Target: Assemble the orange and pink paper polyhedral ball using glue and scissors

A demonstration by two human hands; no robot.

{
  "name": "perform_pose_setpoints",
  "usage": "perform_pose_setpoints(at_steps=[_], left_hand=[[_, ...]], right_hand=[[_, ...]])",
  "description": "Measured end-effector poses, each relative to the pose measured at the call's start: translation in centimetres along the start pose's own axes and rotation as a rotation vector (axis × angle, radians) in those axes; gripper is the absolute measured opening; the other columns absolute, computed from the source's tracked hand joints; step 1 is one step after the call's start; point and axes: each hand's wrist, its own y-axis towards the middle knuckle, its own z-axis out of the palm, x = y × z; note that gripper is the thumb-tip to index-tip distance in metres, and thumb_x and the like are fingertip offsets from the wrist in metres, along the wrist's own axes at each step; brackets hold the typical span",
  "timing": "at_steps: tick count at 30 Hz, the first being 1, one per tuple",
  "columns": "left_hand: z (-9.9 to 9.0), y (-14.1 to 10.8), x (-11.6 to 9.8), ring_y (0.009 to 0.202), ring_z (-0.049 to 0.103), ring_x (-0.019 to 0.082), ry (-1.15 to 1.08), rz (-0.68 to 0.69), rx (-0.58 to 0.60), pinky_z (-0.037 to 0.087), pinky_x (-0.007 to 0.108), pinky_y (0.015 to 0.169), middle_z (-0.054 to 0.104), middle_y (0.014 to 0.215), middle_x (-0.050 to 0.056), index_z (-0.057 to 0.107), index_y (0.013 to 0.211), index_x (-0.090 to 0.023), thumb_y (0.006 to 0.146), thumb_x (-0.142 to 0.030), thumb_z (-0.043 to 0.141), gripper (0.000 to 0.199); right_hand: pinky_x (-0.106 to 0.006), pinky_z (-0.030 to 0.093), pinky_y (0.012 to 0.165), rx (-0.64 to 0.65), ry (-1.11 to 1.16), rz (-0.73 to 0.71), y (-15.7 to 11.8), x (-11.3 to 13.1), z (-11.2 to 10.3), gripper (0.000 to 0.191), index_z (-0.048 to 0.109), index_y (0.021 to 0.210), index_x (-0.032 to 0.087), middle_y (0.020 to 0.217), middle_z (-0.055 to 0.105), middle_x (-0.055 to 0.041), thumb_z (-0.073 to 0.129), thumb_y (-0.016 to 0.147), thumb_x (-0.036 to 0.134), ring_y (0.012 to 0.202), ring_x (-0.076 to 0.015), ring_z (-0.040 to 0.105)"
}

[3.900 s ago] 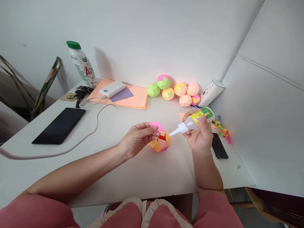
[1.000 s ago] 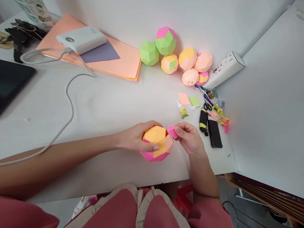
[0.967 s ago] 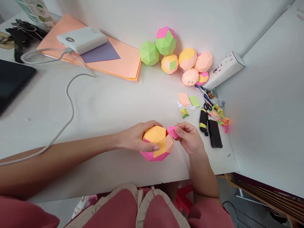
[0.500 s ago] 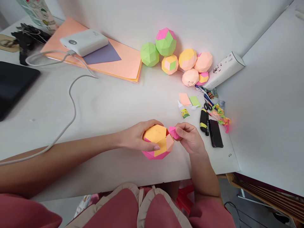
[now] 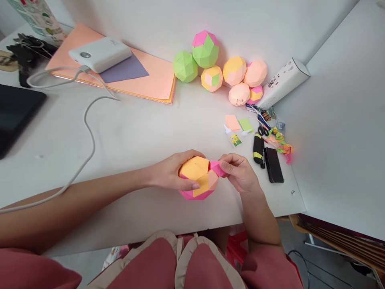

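Observation:
A folded paper ball (image 5: 195, 168) in orange, pink and peach sits in my left hand (image 5: 174, 171), whose fingers and thumb wrap round its left side. Its right side has a gap with a dark red inside. My right hand (image 5: 240, 172) pinches a small pink folded paper piece (image 5: 217, 167) between thumb and fingers. The pink piece meets the ball at the gap; whether its tip is tucked in, I cannot tell. Beyond my hands lie a small glue bottle (image 5: 234, 137), peach paper squares (image 5: 232, 123) and green paper squares (image 5: 246, 125).
Several finished paper balls (image 5: 205, 50) stand along the back wall. At right lie a box cutter (image 5: 258, 149), scissors (image 5: 262, 131), a phone (image 5: 274, 165) and paper scraps (image 5: 284, 145). A power bank (image 5: 100, 54) rests on paper sheets (image 5: 156, 84); its white cable (image 5: 94, 140) crosses my left forearm.
My right hand has brought the pink piece slightly left, against the ball's gap. The left hand keeps the same hold. The whole view has shifted a little.

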Motion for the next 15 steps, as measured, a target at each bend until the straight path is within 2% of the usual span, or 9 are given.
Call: perform_pose_setpoints(at_steps=[4,9,15], left_hand=[[-0.2,-0.1,0.2,0.093,0.065,0.024,0.098,0.056,0.022,0.057,0.031,0.070,0.065,0.112,0.009,0.049,0.125,-0.019,0.069,-0.051,0.072,0.069],[-0.3,-0.2,0.7,0.106,0.063,0.027,0.154,0.222,0.014,0.057,0.037,0.083,0.058,0.127,0.012,0.045,0.131,-0.022,0.072,-0.047,0.074,0.069],[-0.3,0.0,1.5,0.106,0.063,0.026,0.263,0.418,-0.038,0.056,0.042,0.089,0.056,0.126,0.013,0.042,0.136,-0.024,0.075,-0.050,0.076,0.075]], right_hand=[[-0.023,0.037,0.051,0.007,0.001,0.004,-0.1,0.0,0.1,0.032,0.070,0.060,0.018,0.058,0.060,0.0031,0.092,0.058,0.040,0.053,-0.0066,0.048],[-0.024,0.039,0.055,0.041,-0.024,0.022,-0.4,0.1,0.1,0.029,0.073,0.061,0.018,0.059,0.060,0.0026,0.091,0.059,0.040,0.055,-0.0064,0.047],[-0.023,0.041,0.056,0.060,-0.016,0.013,-0.8,0.2,0.4,0.027,0.073,0.060,0.018,0.059,0.060,0.0030,0.090,0.061,0.039,0.055,-0.0063,0.047]])
